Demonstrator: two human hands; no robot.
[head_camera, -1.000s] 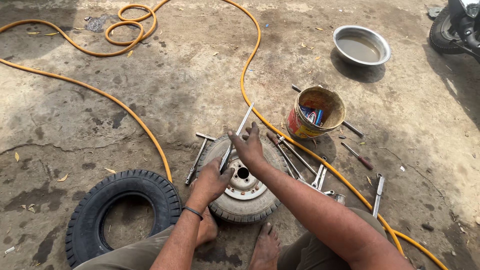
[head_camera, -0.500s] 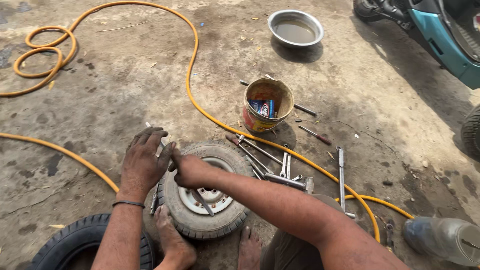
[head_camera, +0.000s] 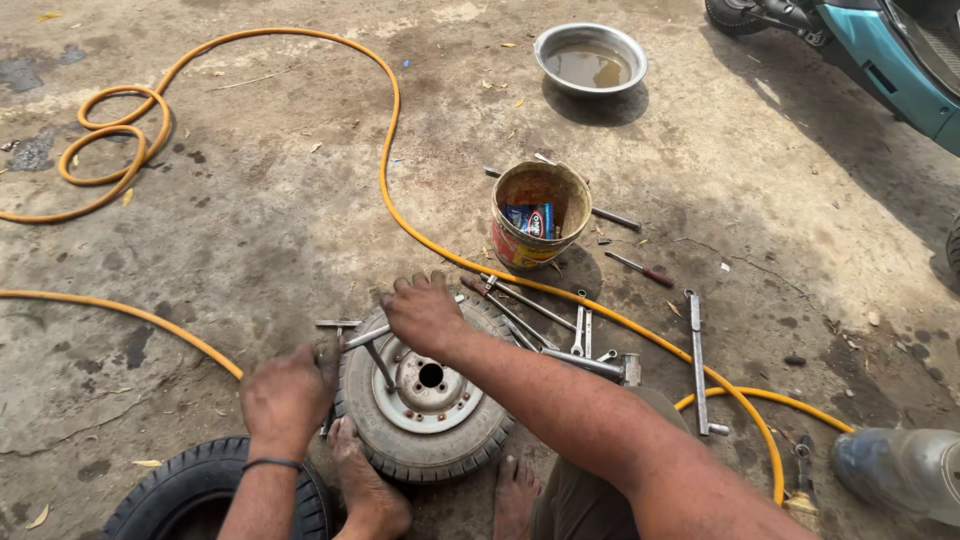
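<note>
A small wheel (head_camera: 425, 400) with a grey tyre and a white steel rim lies flat on the concrete, pinned at its near edge by my bare feet. My right hand (head_camera: 422, 312) grips a metal tyre lever (head_camera: 365, 338) at the wheel's far rim. My left hand (head_camera: 285, 398) sits at the wheel's left edge, fingers closed around the near part of a lever; what exactly it holds is hidden by the hand. A second metal bar (head_camera: 380, 365) leans across the rim toward the hub hole.
Several spanners and rods (head_camera: 560, 330) lie right of the wheel. A paint bucket (head_camera: 540, 215) with tools stands behind them, a steel basin (head_camera: 590, 58) of water farther back. An orange hose (head_camera: 390, 130) loops across the ground. A loose black tyre (head_camera: 190, 495) is at bottom left, a scooter (head_camera: 890, 60) at top right.
The view has swung left and nearer. My right hand moved onto the lever at the wheel's far rim, and my left hand dropped to the wheel's left edge.
</note>
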